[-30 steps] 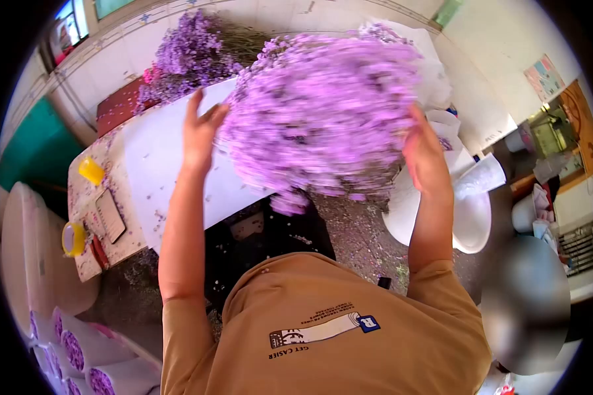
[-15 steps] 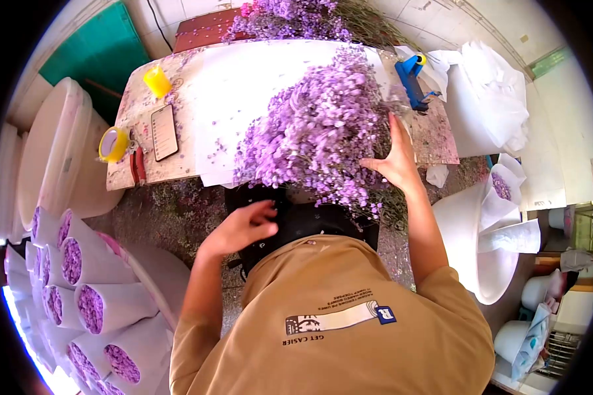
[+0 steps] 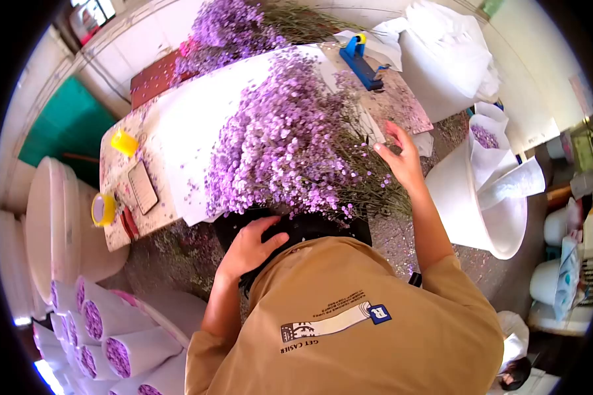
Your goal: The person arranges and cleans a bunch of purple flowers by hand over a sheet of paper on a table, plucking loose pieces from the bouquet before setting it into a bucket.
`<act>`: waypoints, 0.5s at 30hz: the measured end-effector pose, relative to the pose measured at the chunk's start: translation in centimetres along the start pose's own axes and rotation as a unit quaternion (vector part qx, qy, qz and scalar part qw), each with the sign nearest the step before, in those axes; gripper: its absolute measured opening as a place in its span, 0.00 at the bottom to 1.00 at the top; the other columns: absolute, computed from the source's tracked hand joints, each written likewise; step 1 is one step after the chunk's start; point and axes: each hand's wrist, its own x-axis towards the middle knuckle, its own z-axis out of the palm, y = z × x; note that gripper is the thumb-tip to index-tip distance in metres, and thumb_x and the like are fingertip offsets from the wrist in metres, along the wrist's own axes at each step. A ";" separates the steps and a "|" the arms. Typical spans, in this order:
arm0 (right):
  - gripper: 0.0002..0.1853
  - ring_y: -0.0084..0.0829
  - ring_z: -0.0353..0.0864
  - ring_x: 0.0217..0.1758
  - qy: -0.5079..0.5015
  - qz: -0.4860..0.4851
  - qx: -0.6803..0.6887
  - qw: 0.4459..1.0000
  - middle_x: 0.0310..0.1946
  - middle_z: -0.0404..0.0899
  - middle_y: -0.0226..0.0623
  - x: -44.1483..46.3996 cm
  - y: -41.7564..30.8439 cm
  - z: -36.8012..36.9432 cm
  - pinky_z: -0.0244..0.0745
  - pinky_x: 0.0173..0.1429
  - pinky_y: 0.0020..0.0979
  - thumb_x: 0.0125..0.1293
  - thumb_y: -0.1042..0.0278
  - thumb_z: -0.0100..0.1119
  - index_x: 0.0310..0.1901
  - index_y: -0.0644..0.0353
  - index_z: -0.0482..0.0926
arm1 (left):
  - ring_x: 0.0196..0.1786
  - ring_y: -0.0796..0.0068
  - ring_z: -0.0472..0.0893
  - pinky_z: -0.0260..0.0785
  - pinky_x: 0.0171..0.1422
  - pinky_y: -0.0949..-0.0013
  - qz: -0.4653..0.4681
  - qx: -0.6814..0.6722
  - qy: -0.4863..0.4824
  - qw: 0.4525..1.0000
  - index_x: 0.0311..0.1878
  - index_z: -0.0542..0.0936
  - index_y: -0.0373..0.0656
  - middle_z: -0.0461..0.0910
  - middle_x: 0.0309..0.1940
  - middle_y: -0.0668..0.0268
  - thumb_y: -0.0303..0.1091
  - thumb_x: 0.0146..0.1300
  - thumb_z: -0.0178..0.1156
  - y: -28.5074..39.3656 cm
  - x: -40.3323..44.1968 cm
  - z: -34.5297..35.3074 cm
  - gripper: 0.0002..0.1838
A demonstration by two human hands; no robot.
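Note:
A large bunch of small purple flowers (image 3: pixel 280 141) lies across white paper (image 3: pixel 178 141) on the table, its green stems (image 3: pixel 379 181) pointing right. Close to those stems, my right hand (image 3: pixel 403 157) is held with thumb and fingers apart, holding nothing. My left hand (image 3: pixel 252 245) hovers before my lap, just below the flower heads, its thumb and fingers spread and nothing in its grasp. A gap shows between that hand and the blossoms.
A blue tape dispenser (image 3: pixel 362 64) stands at the table's far right. Yellow tape (image 3: pixel 103 209), red-handled pliers (image 3: pixel 129 224) and a phone (image 3: pixel 142 187) lie left. More purple flowers (image 3: pixel 227 36) sit behind. Wrapped bouquets (image 3: pixel 118 355) fill the lower left; a white bucket (image 3: pixel 471 207) stands right.
My right hand has moved from the edge of the blossoms to beside the stems. My left hand remains before my lap. The camera view has turned, tilting the table.

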 end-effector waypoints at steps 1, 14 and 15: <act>0.38 0.37 0.72 0.71 0.006 0.055 0.061 0.997 0.65 0.75 0.45 0.4 2.2 0.0 0.64 0.74 0.36 0.61 0.61 0.75 0.70 0.64 0.70 | 0.62 0.49 0.80 0.71 0.66 0.58 0.006 0.008 -0.006 1.000 0.62 0.78 0.31 0.81 0.57 0.43 0.46 0.66 0.69 0.1 0.0 0.3 0.30; 0.51 0.40 0.71 0.72 -0.348 0.162 0.106 0.917 0.70 0.71 0.53 6.8 -0.1 3.4 0.66 0.75 0.37 0.56 0.61 0.79 0.75 0.71 0.58 | 0.76 0.59 0.64 0.51 0.81 0.57 -0.066 -0.354 -0.025 0.933 0.77 0.54 0.27 0.67 0.73 0.51 0.55 0.57 0.75 0.6 4.6 2.8 0.58; 0.53 0.41 0.69 0.74 -0.373 0.117 0.082 0.917 0.71 0.69 0.53 7.0 -0.5 3.9 0.64 0.76 0.37 0.53 0.65 0.81 0.76 0.68 0.57 | 0.76 0.59 0.64 0.50 0.81 0.57 -0.016 -0.389 -0.012 0.921 0.76 0.55 0.27 0.66 0.72 0.52 0.54 0.55 0.77 1.4 5.1 3.0 0.59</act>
